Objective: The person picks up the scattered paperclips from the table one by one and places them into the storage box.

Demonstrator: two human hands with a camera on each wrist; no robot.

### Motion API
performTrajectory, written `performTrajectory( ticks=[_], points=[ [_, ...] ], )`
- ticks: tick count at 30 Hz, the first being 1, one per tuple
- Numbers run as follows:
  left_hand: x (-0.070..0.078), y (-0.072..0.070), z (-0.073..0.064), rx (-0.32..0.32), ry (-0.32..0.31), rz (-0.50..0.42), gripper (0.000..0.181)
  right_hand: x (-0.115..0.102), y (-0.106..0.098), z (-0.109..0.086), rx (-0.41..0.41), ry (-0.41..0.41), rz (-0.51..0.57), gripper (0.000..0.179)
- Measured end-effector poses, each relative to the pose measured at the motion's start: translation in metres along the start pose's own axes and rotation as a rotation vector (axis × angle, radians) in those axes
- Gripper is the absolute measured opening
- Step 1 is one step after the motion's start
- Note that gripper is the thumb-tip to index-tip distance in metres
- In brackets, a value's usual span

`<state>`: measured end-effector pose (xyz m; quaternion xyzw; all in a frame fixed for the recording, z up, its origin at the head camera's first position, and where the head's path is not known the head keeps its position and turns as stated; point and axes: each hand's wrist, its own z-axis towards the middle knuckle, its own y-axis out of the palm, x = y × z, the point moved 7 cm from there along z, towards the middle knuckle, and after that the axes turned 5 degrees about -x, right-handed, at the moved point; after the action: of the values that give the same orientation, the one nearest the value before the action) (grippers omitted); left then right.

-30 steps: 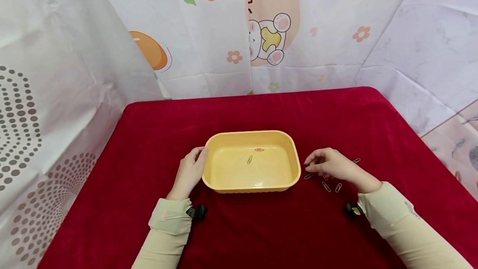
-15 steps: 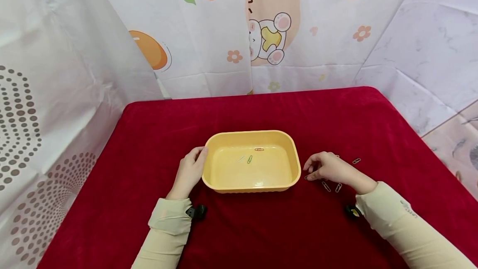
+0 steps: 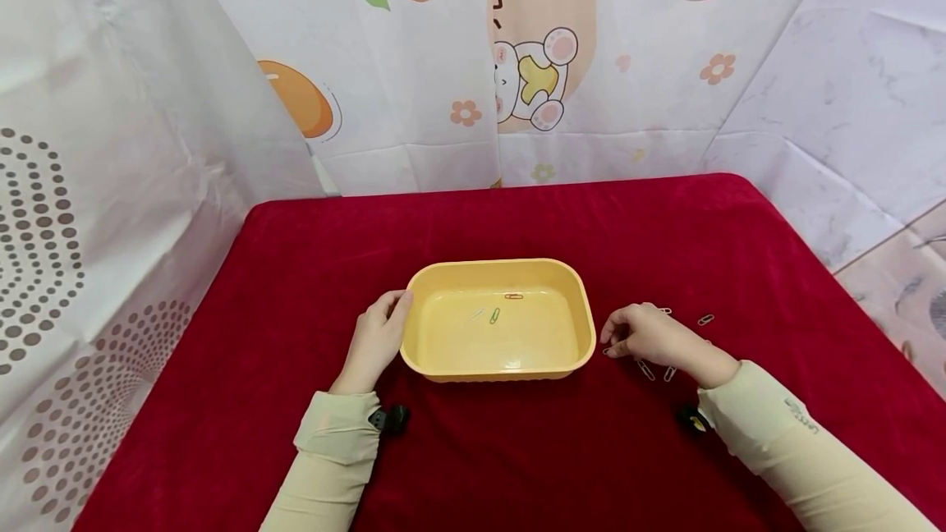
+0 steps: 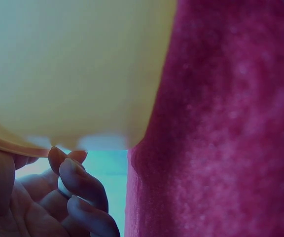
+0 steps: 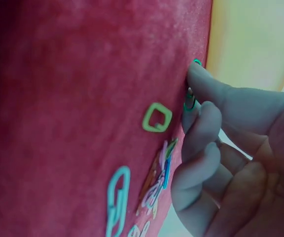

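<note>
- Saw white curtains (image 3: 414,105) all round the back and sides, printed with fruit, flowers and a sideways cartoon animal (image 3: 535,80); caught dark strokes of writing up top, cut off and unreadable.
- Below, found crimson plush cloth (image 3: 458,450) over a table, rounded at the far corners; got its fuzzy nap close up from both wrists.
- Noted pale sleeves (image 3: 776,442), with lettering on the right one too small to read, and a black wrist unit (image 3: 392,419) at each cuff.
- Mid-table, spotted the yellow tub (image 3: 466,355), upright; saw inside it from the head, only its outside from the left wrist.
- At its left end, caught the left hand (image 3: 375,339) gripping the rim: thumb on top from the head, curled fingers outside from the left wrist.
- Just right of the tub, caught the right hand (image 3: 643,331) low over the cloth, pinching a greenish clip (image 5: 190,102) between thumb and forefinger, clearest from the right wrist.
- Counted a red clip (image 3: 513,296), a green clip (image 3: 494,316) and a white clip (image 3: 478,314) inside the tub, from the head only.
- Nearby, from the right wrist, picked out a blue clip (image 5: 117,205) and a tangled heap (image 5: 159,173), mostly hand-hidden from the head.
</note>
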<state>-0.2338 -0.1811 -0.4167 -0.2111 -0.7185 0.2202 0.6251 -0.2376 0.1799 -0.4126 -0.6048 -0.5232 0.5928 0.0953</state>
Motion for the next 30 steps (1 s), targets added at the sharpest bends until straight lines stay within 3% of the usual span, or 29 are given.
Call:
performTrajectory(
  ticks=[12,30],
  points=[
    [-0.001,0.0,0.0,0.003,0.006,0.005,0.05,-0.004,0.005,-0.006,-0.04,-0.043,-0.013,0.002],
    [0.0,0.0,-0.001,-0.005,0.002,0.005,0.051,-0.014,-0.021,-0.008,0.088,-0.084,0.005,0.012]
  ],
)
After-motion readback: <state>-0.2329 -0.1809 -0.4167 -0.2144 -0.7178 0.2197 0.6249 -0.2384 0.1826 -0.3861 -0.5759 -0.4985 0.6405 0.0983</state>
